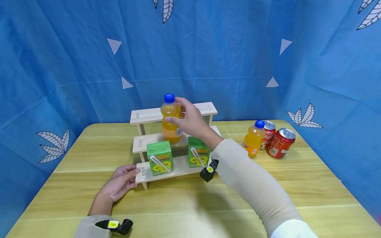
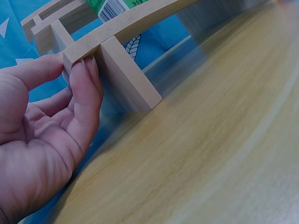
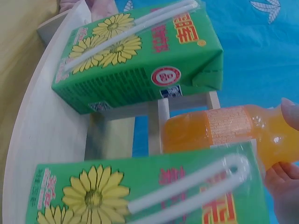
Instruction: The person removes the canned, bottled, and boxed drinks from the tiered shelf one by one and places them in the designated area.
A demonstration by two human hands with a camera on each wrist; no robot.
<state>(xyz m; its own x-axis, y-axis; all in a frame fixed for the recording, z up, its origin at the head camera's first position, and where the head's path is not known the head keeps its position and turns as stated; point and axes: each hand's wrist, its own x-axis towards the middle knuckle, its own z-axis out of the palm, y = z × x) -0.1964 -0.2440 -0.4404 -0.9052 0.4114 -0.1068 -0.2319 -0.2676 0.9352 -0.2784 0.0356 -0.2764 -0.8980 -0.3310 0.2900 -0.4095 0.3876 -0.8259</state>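
Note:
A three-tier wooden shelf (image 1: 146,115) stands mid-table. On its middle tier is an orange juice bottle (image 1: 171,127) with a blue cap, and my right hand (image 1: 175,110) grips its upper body. In the right wrist view the bottle (image 3: 219,130) shows behind the cartons, with my fingertips (image 3: 292,112) on it. Two green juice cartons (image 1: 159,158) (image 1: 198,152) stand on the bottom tier. My left hand (image 1: 135,172) pinches the left end of the bottom board (image 2: 126,79) between thumb and fingers (image 2: 86,88).
To the right of the shelf stand a second orange bottle (image 1: 253,138) and two red cans (image 1: 269,134) (image 1: 280,142). The top tier is bare. A blue cloth backdrop (image 1: 59,66) surrounds the yellow wooden table (image 1: 190,205).

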